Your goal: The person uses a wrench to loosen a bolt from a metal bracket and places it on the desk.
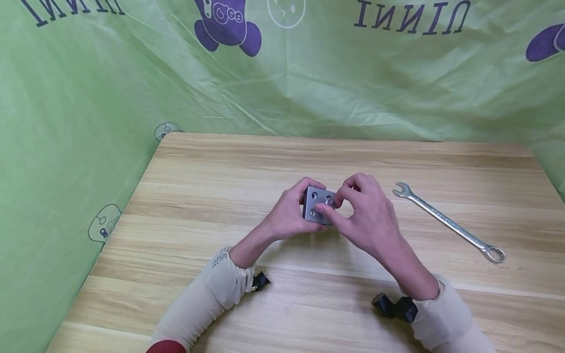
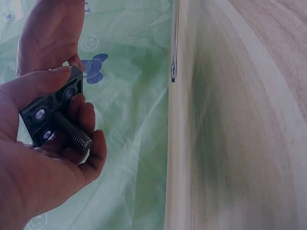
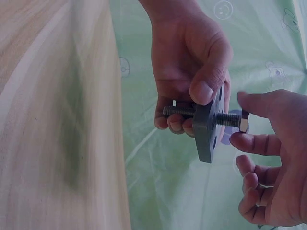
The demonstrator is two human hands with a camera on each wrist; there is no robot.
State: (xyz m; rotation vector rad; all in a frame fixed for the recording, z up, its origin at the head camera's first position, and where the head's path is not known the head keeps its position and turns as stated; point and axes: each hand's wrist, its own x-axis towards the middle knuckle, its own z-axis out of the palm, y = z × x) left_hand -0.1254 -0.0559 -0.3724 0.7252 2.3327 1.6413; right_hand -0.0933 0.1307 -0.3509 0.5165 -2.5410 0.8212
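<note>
My left hand (image 1: 289, 213) grips a grey metal plate (image 1: 311, 205) with several holes, thumb on one edge and fingers round the other. A hex bolt (image 3: 229, 120) passes through the plate. Its threaded end (image 2: 76, 133) sticks out on the side toward the left palm, beside the curled fingers. On the other side, part of the thread and the hex head stand out from the plate. My right hand (image 1: 368, 213) pinches at the bolt head with thumb and index finger, its other fingers loosely curled. Both hands hold the work above the table.
A combination wrench (image 1: 448, 221) lies on the wooden table (image 1: 198, 196) to the right of the hands, open end toward the back. Green printed cloth (image 1: 309, 88) hangs behind and to the left. Black wrist devices (image 1: 394, 308) sit at both sleeve cuffs.
</note>
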